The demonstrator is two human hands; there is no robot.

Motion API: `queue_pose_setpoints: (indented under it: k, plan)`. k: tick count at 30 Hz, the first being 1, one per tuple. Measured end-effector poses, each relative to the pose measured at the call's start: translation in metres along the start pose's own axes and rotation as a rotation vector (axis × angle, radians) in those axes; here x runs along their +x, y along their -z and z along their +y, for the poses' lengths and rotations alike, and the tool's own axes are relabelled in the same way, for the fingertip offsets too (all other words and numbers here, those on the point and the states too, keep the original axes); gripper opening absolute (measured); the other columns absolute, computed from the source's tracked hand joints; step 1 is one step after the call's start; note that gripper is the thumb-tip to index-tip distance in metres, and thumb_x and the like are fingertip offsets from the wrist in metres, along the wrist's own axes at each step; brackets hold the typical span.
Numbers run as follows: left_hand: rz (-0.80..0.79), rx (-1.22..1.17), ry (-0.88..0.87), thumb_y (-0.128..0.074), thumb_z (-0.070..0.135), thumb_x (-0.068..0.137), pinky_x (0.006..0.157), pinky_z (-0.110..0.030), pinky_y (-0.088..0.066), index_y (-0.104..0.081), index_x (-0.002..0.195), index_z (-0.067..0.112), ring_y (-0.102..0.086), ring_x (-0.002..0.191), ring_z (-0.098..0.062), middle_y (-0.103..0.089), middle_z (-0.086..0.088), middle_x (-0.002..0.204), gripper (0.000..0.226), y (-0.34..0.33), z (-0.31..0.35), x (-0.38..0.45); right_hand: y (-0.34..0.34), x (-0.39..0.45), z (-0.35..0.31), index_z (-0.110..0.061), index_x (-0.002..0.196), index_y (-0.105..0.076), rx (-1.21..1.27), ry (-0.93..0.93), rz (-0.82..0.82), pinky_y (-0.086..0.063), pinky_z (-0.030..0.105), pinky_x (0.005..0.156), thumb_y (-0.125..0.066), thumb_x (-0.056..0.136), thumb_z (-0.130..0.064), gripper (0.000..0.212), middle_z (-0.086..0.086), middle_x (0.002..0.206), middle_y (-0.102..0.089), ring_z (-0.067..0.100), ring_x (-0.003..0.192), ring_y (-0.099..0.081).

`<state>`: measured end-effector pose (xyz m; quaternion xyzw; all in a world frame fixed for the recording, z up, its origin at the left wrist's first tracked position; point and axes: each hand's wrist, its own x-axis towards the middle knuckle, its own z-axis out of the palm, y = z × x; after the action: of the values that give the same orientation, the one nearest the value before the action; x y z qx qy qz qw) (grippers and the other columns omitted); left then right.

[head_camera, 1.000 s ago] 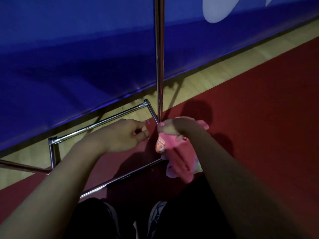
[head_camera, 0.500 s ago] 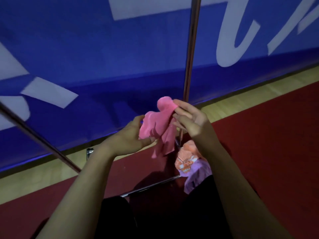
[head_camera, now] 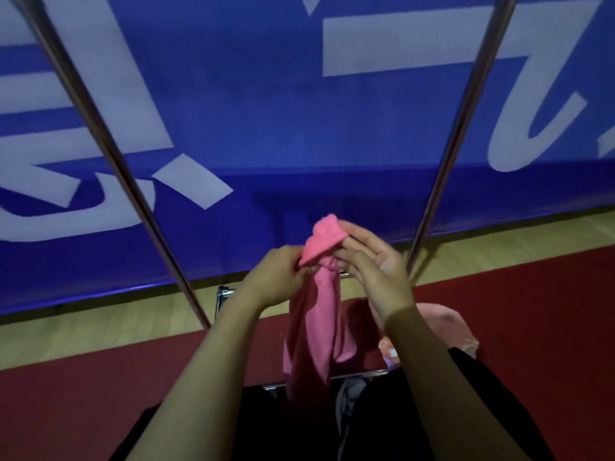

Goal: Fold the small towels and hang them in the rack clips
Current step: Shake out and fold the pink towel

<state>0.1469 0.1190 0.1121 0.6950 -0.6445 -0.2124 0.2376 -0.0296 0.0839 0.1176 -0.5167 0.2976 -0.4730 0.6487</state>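
A pink towel [head_camera: 316,324] hangs from both of my hands in front of me, its top bunched up between them. My left hand [head_camera: 276,277] pinches the towel's upper left edge. My right hand [head_camera: 376,264] grips the bunched top with its fingertips, palm turned toward me. Behind my right forearm lies a pile of other small towels [head_camera: 442,324], pale pink and orange, partly hidden. Two metal uprights of the rack rise on either side: the left pole [head_camera: 109,161] and the right pole [head_camera: 466,111]. No clips are in view.
A blue banner [head_camera: 283,128] with white lettering fills the background. Below it runs a strip of wooden floor [head_camera: 100,321], then red mat [head_camera: 532,311]. The rack's low base bar [head_camera: 359,374] crosses near my knees, with a shoe [head_camera: 349,400] under it.
The view has tilted up from the floor. Both hands have lifted the pink towel out of the pile and raised it; it now hangs longer beneath them.
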Motion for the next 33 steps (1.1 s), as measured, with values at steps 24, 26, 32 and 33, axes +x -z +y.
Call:
queue_pose_setpoints:
  k: [24,26,32,33]
  plan:
    - [0.347,-0.577,0.243,-0.031,0.059,0.108,0.089,-0.046,-0.059,-0.074,0.103,0.018,-0.073,0.096,-0.022,-0.077,-0.004,0.099,0.059,0.021,-0.005,0.004,0.0,0.07,0.016,-0.006,0.082,-0.058,-0.973,0.105,-0.024,-0.041,0.04,0.07,-0.044,0.107,-0.029,0.037,0.01,0.078,-0.065,0.026,0.075,-0.057]
    - [0.37,-0.575,0.255,-0.031,0.06,0.108,0.092,-0.048,-0.059,-0.074,0.106,0.023,-0.073,0.094,-0.016,-0.078,0.003,0.097,0.056,0.026,-0.014,0.007,-0.005,0.079,0.014,-0.006,0.088,-0.068,-0.658,-0.028,0.049,-0.052,0.041,0.082,-0.047,0.104,-0.038,0.041,0.009,0.087,-0.073,0.022,0.084,-0.063]
    - [0.443,-0.731,0.249,-0.036,0.052,0.11,0.089,-0.059,-0.06,-0.071,0.1,0.033,-0.076,0.096,-0.023,-0.079,0.0,0.097,0.042,0.04,-0.028,0.015,-0.014,0.087,-0.006,-0.018,0.08,-0.066,-0.305,-0.454,-0.142,-0.049,0.023,0.063,-0.053,0.105,-0.024,0.029,-0.001,0.076,-0.068,0.007,0.063,-0.061]
    - [0.457,-0.762,0.248,-0.037,0.051,0.11,0.091,-0.058,-0.061,-0.07,0.099,0.036,-0.076,0.098,-0.018,-0.079,0.006,0.097,0.038,0.041,-0.028,0.016,-0.017,0.086,-0.007,-0.023,0.082,-0.059,-0.389,-0.499,-0.215,-0.046,0.022,0.061,-0.048,0.107,-0.022,0.027,-0.003,0.08,-0.062,0.006,0.066,-0.056]
